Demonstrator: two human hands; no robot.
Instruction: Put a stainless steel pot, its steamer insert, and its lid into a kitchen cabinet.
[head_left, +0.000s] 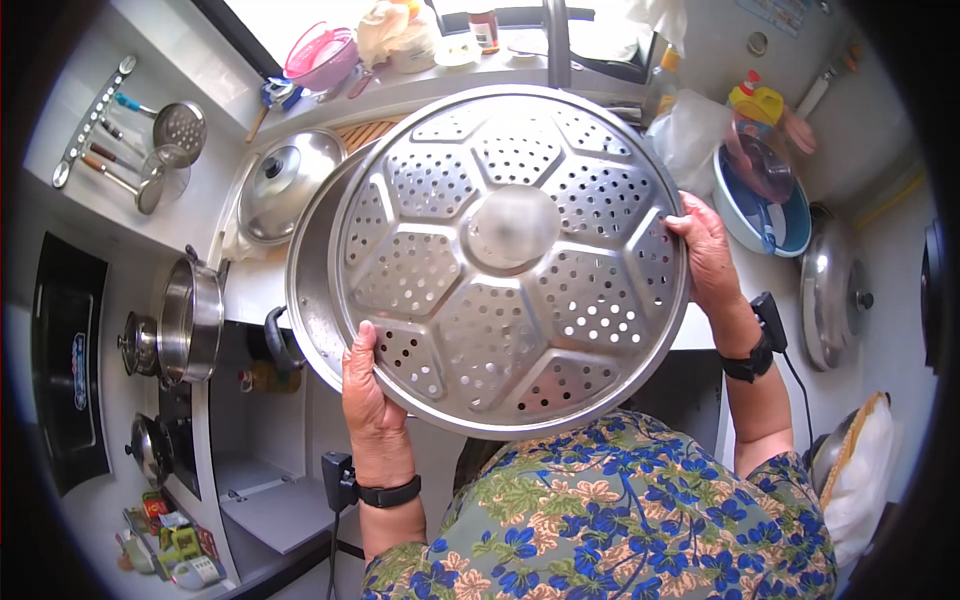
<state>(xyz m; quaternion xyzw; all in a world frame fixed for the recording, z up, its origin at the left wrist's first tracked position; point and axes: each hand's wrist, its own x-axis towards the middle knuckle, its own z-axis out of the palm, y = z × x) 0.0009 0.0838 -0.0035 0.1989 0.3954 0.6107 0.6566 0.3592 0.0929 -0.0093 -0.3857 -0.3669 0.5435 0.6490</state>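
Both hands hold a large round perforated metal steamer tray (491, 300) tilted up in front of me. My left hand (371, 382) grips its lower left rim, the thumb on the upper face. On the right rim is my right hand (705, 247), also with its thumb over the edge and its other fingers partly hidden behind. Behind the tray's left side, a wide metal pot (311, 300) with a dark side handle shows; the tray hides most of it. Whether tray and pot touch, I cannot tell.
A domed metal lid (289, 187) lies on the counter at back left. At right are a blue basin (780, 225) with things inside and another metal lid (829, 292) against the wall. Pots (191, 319) stand at the left near the stove. Below, a cabinet door (285, 510) hangs open.
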